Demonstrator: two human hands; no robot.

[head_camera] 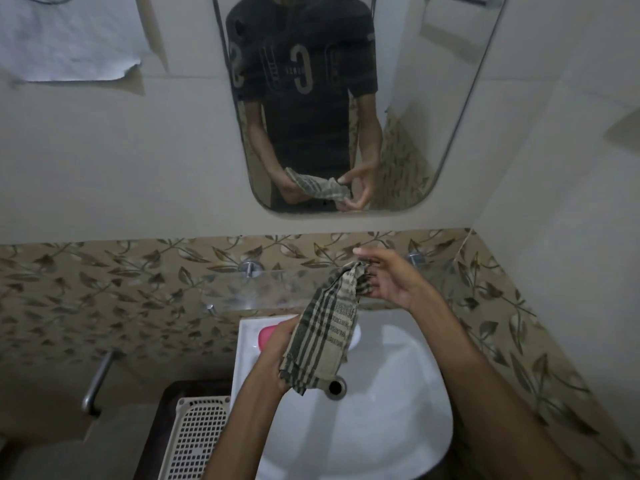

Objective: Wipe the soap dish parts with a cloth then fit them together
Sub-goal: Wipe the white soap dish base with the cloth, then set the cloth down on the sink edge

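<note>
A checked beige and dark green cloth hangs stretched over the white sink. My left hand grips its lower end, and my right hand pinches its upper end, fingers spread. A pink soap dish part lies on the sink's back left ledge, mostly hidden behind my left hand. I see no other dish part clearly.
The sink drain lies just under the cloth. A white perforated basket stands left of the sink. A glass shelf and a mirror are on the wall ahead. A metal bar sticks out at left.
</note>
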